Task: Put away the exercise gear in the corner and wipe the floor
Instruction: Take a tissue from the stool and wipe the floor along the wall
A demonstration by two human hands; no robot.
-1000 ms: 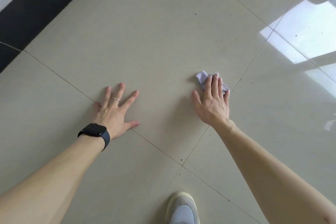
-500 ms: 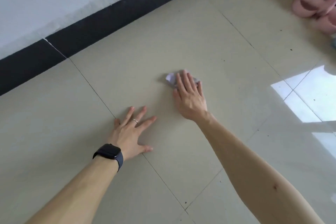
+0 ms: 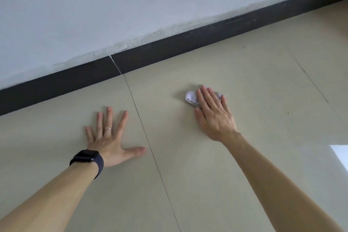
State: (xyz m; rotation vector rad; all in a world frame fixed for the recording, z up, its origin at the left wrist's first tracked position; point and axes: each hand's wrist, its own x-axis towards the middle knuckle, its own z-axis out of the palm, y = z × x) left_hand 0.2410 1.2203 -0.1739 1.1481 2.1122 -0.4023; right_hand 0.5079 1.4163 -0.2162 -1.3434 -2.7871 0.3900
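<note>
Tissue [image 3: 191, 98]: pinned to the floor [image 3: 244, 156] beneath your right hand [image 3: 214, 115], fingers straight and flat, wad showing past their left edge. Left hand [image 3: 107, 141]: splayed flat, holding nothing, well apart leftward. Skirting [image 3: 169, 47]: ahead of your fingertips.

Wad [image 3: 191, 98]: mostly covered by the fingers [image 3: 207, 100] of the right hand [image 3: 214, 117]; only its left end and a sliver by the little finger show; cloth or paper, cannot tell.
Left hand [image 3: 107, 143]: palm hidden against the floor [image 3: 188, 175].
Watch [image 3: 87, 158]: face seen at a slant, nothing readable; strap hidden under the wrist.
Left forearm [image 3: 47, 199]: cut off by the left and bottom edges.
Right forearm [image 3: 282, 184]: cut off at the bottom right.
Light patch [image 3: 341, 153]: cut off by the right edge.
Speck [image 3: 288, 113]: too small to tell.
</note>
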